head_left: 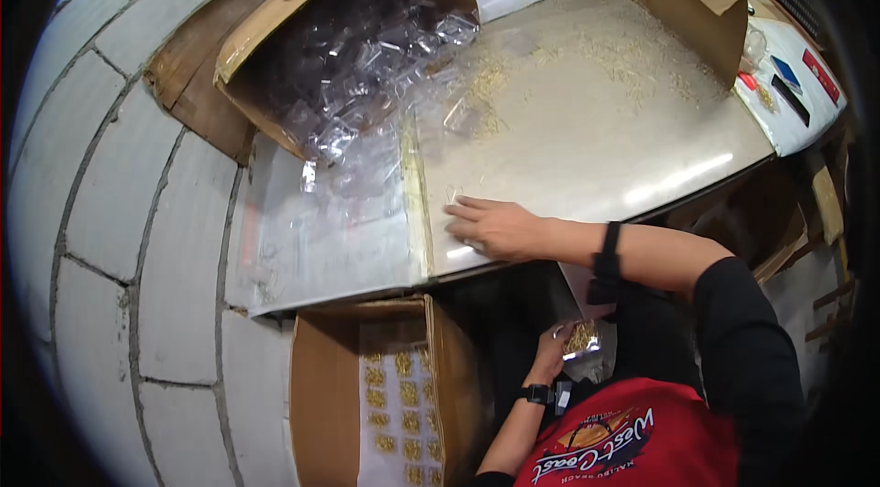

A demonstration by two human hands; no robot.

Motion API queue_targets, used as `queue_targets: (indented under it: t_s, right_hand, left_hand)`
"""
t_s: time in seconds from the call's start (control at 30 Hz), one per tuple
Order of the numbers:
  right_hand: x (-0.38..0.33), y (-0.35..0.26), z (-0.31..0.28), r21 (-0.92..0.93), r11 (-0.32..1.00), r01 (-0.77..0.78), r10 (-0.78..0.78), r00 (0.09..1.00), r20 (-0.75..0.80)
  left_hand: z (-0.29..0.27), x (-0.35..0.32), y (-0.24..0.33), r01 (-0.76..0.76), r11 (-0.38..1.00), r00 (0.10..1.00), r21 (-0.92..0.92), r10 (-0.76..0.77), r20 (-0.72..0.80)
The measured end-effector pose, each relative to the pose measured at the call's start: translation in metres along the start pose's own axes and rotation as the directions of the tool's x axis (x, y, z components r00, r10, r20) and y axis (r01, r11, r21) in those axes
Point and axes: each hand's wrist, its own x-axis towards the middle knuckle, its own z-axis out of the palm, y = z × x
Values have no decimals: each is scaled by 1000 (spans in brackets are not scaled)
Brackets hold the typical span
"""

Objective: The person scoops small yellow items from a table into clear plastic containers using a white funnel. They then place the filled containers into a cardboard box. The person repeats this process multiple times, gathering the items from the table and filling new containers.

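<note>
Low in front of my lap, my left hand (550, 351) is closed on a small clear plastic box (581, 340) filled with tiny gold-coloured pieces. My right hand (498, 228) lies palm down at the near edge of the table (587, 157), its fingers stretched out to the left beside a strip of yellowish tape (414, 185). A tiny pale piece shows at its fingertips, too small to name. Under the table edge stands an open cardboard box (327, 350); inside it, several clusters of gold pieces (403, 393) are set in rows on a white sheet.
A large tipped carton (302, 1) spills clear plastic boxes (367, 75) onto the table's left part. Loose gold pieces (632, 56) are scattered across the back. Cardboard (701, 6) walls the far right. A white bag (786, 111) with small tools lies beyond it. Pale floor tiles (119, 185) are at left.
</note>
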Motion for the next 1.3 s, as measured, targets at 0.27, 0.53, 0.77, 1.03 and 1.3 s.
queue_targets:
  t_s: [0.27,0.53,0.77,1.03,1.3]
  right_hand:
    - [12,96,2,-241,898,-369,392,918,55]
    - [36,128,-13,-291,819,-495,542,834,105]
    - [-35,70,-47,-222,886,-408,453,865,218]
    - [-116,26,-106,366,703,-610,674,736,-70]
    - [-105,-15,-58,-58,895,-442,432,891,-139]
  left_hand:
    - [-3,-3,33,19,989,990,-147,2,144]
    - [-10,0,32,30,997,994,-70,-23,104]
    - [-6,-1,21,9,994,997,-109,0,79]
    - [36,-10,32,32,999,998,37,-34,48]
    - [52,-6,31,-3,999,1000,45,2,21]
